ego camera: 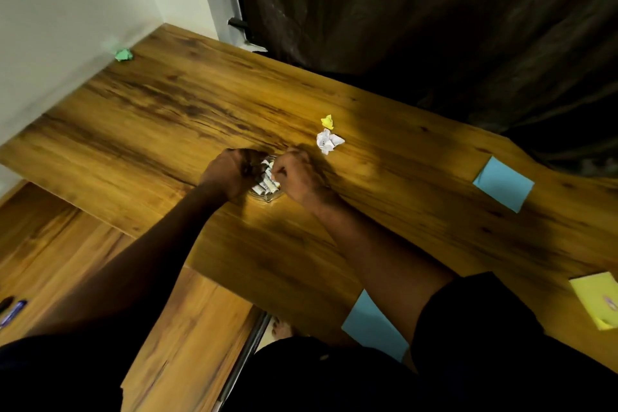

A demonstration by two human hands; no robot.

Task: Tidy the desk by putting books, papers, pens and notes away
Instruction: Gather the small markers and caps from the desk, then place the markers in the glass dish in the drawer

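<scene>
Two fists: left hand, right hand clench crumpled printed paper; print unreadable, possibly text.

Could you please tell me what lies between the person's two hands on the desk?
In the head view, a crumpled white printed paper lies between the left hand and the right hand, both gripping it over the desk.

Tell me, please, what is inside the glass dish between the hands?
Printed paper scraps lie in the glass dish; the left hand and right hand cover its sides.
</scene>
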